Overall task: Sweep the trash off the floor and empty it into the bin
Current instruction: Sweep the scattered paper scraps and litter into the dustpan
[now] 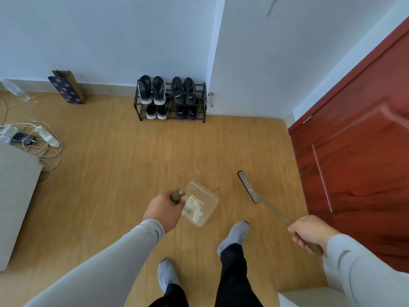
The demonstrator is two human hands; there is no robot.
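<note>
My left hand (164, 210) grips the brown handle of a clear plastic dustpan (204, 201), held just above the wooden floor in front of my feet. Yellow-and-white paper scraps (194, 204) lie inside the pan. My right hand (309, 231) grips the brown handle of a long broom whose narrow grey head (247, 187) rests on the floor, to the right of the dustpan and apart from it. No bin is in view.
A black shoe rack (171, 100) with dark sneakers stands against the far wall. A blue paper bag (66, 87) leans at the back left. Power strips and tangled cables (42, 138) lie at left beside a grey cushion edge (15, 196). A red-brown door (358, 156) fills the right.
</note>
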